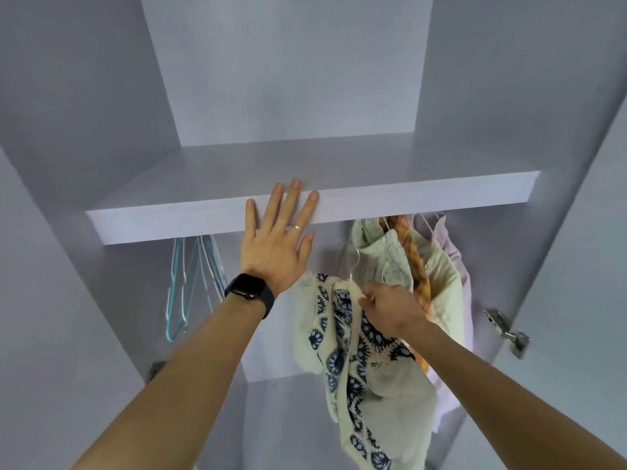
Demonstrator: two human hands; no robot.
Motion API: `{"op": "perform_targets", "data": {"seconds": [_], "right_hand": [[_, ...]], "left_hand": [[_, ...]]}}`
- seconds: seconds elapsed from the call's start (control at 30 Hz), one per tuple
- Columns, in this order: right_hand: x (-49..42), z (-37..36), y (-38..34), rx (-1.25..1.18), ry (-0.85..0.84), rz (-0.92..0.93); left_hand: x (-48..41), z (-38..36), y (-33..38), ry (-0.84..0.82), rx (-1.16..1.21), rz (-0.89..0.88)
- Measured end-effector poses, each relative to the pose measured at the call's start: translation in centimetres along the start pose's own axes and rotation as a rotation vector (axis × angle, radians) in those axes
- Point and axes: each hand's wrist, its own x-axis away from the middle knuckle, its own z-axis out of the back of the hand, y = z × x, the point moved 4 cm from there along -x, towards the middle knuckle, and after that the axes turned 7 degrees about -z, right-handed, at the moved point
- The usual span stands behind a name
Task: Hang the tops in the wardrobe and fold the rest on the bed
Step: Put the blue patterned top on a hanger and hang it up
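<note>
I face the open wardrobe, whose pale shelf (407, 195) runs across the middle. My left hand (276, 242) lies flat with straight fingers against the shelf's front edge. My right hand (390, 308) grips a cream top with a dark blue pattern (353, 368) at its neck, on a thin wire hanger (354, 257) whose hook rises just below the shelf. The top hangs down from my hand. Under the shelf at the right hang several tops (431, 266), cream, orange-checked and pale pink. The rail is hidden behind the shelf.
Several empty wire hangers (190, 283) hang under the shelf at the left. A metal door hinge (509, 330) sticks out on the right wall, another (156, 369) on the left. The wardrobe's side walls stand close on both sides.
</note>
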Motion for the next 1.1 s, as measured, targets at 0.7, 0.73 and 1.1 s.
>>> {"op": "perform_targets", "data": {"seconds": [0.7,0.73,1.1], "right_hand": [[-15.3,1.6,1.3,-0.039,0.536,-0.248],[-15.9,1.7,1.3,-0.037,0.553,-0.267],[-19.4,-0.1,2.7,-0.003,0.487,-0.350]], "left_hand": [[-1.0,-5.4,-1.1,0.548,-0.153,-0.057],[-1.0,-5.4,-1.1,0.558,-0.163,-0.062],[-1.1,-5.5,-1.1,0.584,-0.149,-0.047]]}}
